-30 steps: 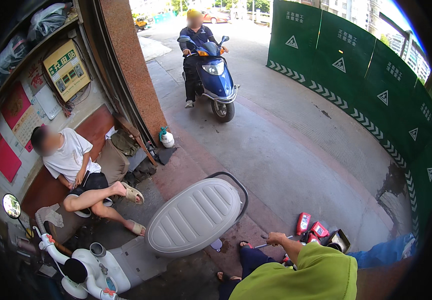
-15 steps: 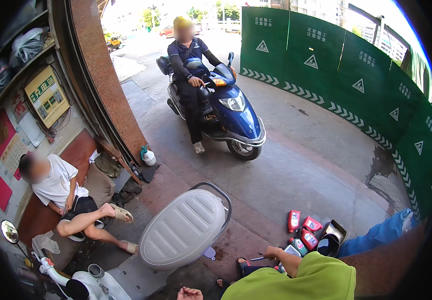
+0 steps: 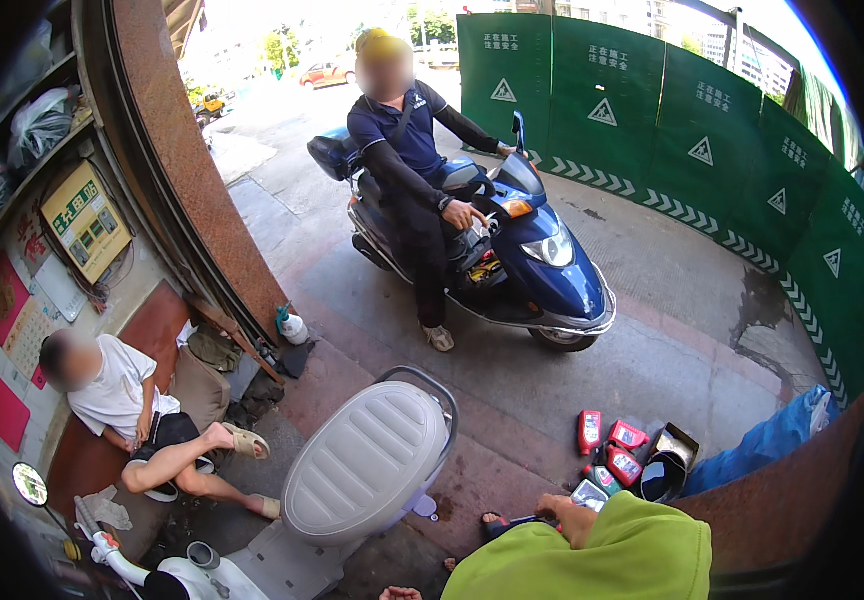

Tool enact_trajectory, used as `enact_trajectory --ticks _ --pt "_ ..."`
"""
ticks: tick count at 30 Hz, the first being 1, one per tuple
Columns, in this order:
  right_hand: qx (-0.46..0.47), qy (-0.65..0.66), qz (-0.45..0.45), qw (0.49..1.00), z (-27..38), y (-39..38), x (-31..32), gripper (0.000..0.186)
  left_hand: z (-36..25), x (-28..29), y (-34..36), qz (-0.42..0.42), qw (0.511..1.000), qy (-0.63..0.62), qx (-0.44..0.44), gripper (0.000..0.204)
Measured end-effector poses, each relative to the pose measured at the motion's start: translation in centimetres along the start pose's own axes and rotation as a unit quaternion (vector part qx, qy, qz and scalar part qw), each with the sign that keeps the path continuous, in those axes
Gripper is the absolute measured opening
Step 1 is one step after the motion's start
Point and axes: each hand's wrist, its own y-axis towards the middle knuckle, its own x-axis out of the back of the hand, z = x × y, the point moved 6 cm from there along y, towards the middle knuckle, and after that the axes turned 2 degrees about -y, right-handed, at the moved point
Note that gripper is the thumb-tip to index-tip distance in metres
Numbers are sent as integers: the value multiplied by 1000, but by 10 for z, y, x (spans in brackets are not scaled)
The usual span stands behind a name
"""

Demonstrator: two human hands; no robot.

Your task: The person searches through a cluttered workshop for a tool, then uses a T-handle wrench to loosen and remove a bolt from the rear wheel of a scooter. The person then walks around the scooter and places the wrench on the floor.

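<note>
My right hand [image 3: 564, 512] reaches out from the green top, its fingers curled round a thin stick-like tool [image 3: 522, 521] that is mostly hidden by the hand. Beside it lie several plastic bottles, among them a red bottle [image 3: 590, 432] and a dark green bottle [image 3: 602, 480]. At the lower edge, only the top of my left hand [image 3: 400, 593] shows; its fingers look curled, and what they may hold is cut off. Above and left of that hand is the grey seat [image 3: 367, 460] of a parked white scooter, touched by neither hand.
A rider sits on a blue scooter [image 3: 542, 240] ahead. Someone in a white shirt [image 3: 122, 385] sits on a bench at left. A black round tub [image 3: 660, 480], an open tin [image 3: 674, 445] and a blue bag [image 3: 752, 445] are at right. Green barriers [image 3: 607, 140] stand behind.
The blue scooter and its rider have come nearer and to the right. My left hand has dropped further out of the lower edge. My right hand keeps its grip, slightly shifted.
</note>
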Motion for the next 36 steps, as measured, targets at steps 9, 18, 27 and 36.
enact_trajectory --ticks 9,18,27,36 --pt "-24 113 23 993 3 12 -13 38 23 -4 -40 -86 763 616 -176 42" --pt "-2 78 -34 996 8 4 -8 33 37 -28 2 -84 738 656 -131 36" --pt "-16 106 -43 993 19 -11 7 34 38 -14 24 -100 674 723 -114 30" --pt "-47 158 -85 983 12 -29 13 38 43 20 37 -114 603 785 -85 27"
